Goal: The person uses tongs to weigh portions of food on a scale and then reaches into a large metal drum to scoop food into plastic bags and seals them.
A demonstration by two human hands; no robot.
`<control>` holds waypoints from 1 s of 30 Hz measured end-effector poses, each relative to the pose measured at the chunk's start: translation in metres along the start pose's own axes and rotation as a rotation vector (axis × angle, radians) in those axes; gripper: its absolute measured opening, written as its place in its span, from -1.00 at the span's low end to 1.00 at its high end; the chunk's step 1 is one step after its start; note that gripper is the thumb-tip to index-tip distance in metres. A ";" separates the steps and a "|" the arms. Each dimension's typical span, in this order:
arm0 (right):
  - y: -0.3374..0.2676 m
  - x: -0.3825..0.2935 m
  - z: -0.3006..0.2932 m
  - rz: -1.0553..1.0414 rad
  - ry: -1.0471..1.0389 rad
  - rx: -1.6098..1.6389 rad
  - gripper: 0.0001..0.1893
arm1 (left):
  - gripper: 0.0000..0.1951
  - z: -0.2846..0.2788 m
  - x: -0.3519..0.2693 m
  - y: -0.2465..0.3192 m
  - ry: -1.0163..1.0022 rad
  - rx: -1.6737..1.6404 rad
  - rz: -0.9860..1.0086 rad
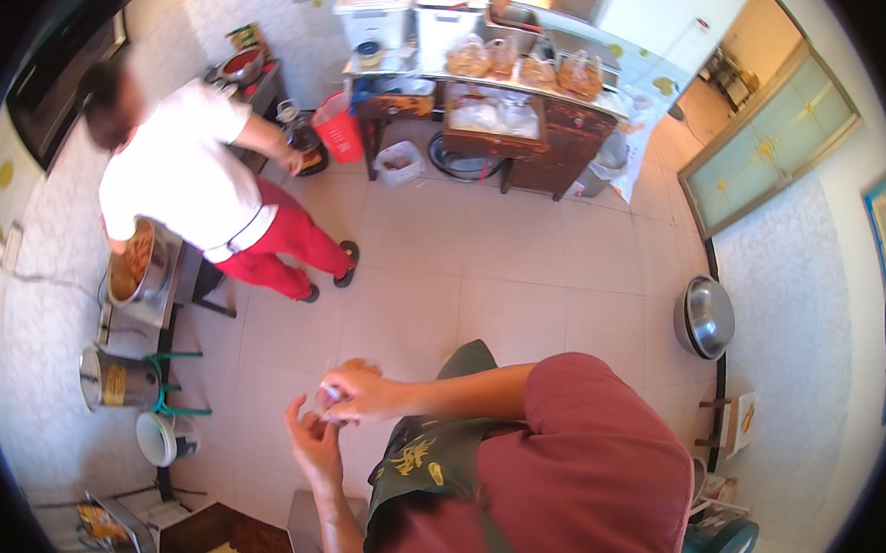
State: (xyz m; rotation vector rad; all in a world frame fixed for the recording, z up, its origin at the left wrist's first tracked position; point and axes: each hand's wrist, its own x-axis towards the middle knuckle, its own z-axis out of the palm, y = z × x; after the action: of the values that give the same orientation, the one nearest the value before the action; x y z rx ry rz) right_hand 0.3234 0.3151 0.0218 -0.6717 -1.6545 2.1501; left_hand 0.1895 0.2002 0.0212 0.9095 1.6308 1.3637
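My right hand point(373, 397) reaches in from the right, its fingers closed on the whitish, gathered top of a clear plastic bag point(363, 365). Orange-brown contents show just beyond the knuckles. My left hand point(315, 446) comes up from below, palm partly turned up, with some fingers raised. Its thumb and fingertips meet the right fingertips at the plastic; whether they grip it cannot be made out. Both hands are in front of my dark green apron point(414, 459), over the tiled floor.
A person in white and red point(193, 166) stands at the upper left beside a large metal pot point(154, 269). A wooden desk point(559, 144) bears tubs and filled bags point(580, 75). Metal basins point(710, 318) lean at the right wall. A grey-edged bin point(254, 518) stands below left.
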 end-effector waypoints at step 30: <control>-0.086 -0.483 -0.899 0.116 1.215 -0.543 -0.80 | -0.84 1.058 0.285 0.046 -0.991 -0.210 0.512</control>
State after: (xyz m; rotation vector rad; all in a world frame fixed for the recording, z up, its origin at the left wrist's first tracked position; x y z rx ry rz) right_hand 1.2254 0.7996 -0.0060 -1.7693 -1.3863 0.8341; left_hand 1.0336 0.8940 -0.0688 1.5953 0.5077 1.0615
